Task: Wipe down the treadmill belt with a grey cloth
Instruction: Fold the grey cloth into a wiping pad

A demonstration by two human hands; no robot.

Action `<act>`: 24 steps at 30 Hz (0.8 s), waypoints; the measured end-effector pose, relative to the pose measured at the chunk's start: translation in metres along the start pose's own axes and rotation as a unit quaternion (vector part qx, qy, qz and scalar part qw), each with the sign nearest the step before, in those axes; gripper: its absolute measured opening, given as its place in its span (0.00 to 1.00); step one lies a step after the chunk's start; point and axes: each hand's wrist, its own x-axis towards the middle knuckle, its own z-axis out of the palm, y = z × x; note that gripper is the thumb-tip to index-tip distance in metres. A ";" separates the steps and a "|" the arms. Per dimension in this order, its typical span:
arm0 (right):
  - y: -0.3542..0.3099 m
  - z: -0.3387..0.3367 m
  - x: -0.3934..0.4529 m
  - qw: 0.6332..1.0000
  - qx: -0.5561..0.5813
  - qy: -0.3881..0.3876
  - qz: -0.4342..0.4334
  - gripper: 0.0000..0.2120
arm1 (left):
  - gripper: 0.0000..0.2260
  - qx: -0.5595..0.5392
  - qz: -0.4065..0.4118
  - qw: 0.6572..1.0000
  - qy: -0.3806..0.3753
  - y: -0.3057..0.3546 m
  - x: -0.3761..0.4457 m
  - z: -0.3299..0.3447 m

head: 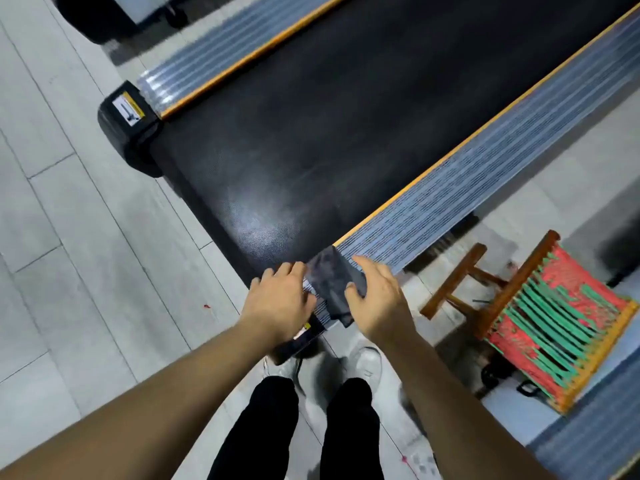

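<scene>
The black treadmill belt runs from the lower middle toward the upper right, between ribbed grey side rails edged in yellow. A dark grey cloth lies on the near end of the right side rail, by the belt's rear corner. My left hand rests on the cloth's left edge with its fingers loosely spread. My right hand holds the cloth's right side, thumb on top and fingers bent over it. The frame is slightly blurred.
A wooden stool with a red and green woven seat stands right of the treadmill's rear. The black end cap sits at the left rear corner. My white shoes stand on grey floor tiles behind the treadmill.
</scene>
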 end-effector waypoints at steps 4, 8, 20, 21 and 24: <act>0.039 0.036 0.024 0.999 -0.018 -0.009 0.034 0.14 | 0.19 -0.007 -0.012 0.999 -0.035 -0.015 0.048 0.032; 0.071 0.062 0.039 0.995 -0.052 -0.035 0.077 0.15 | 0.24 -0.042 -0.011 0.997 -0.066 -0.023 0.090 0.058; 0.085 0.079 0.049 0.983 -0.082 -0.087 0.138 0.22 | 0.11 -0.299 -0.136 0.943 -0.044 -0.023 0.130 0.083; 0.085 0.078 0.048 0.983 -0.077 -0.092 0.137 0.22 | 0.09 -0.318 -0.136 0.937 -0.044 -0.021 0.129 0.082; 0.078 0.065 0.046 0.983 -0.039 -0.095 0.151 0.22 | 0.08 -0.326 -0.078 0.941 -0.039 -0.013 0.117 0.073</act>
